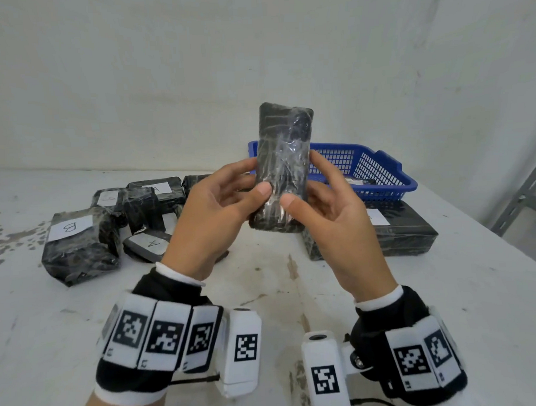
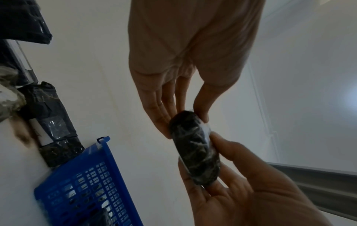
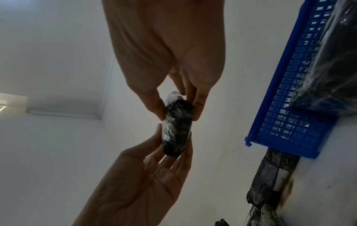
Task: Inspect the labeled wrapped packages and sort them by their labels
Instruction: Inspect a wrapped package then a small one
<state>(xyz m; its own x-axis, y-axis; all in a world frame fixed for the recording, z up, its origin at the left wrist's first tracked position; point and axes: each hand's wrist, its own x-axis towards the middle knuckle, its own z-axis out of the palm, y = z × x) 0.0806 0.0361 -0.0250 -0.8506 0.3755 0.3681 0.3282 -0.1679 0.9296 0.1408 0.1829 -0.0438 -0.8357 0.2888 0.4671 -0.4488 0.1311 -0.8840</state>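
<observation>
I hold a black package wrapped in clear film (image 1: 282,159) upright above the table, in front of the blue basket. My left hand (image 1: 259,175) pinches its lower left edge between thumb and fingers. On the lower right edge my right hand (image 1: 300,177) pinches it the same way. No label shows on the side facing me. From below, the left wrist view has the package (image 2: 195,146) end-on between left hand (image 2: 183,117) and right hand (image 2: 208,160). In the right wrist view the package (image 3: 177,126) sits between right hand (image 3: 177,108) and left hand (image 3: 173,152).
On the stained white table (image 1: 264,294), several wrapped packages lie at the left, one labelled B (image 1: 76,243) and a small one labelled A (image 1: 149,245). A long package (image 1: 407,231) lies right, before the blue basket (image 1: 378,168). A metal rack post (image 1: 521,197) stands far right.
</observation>
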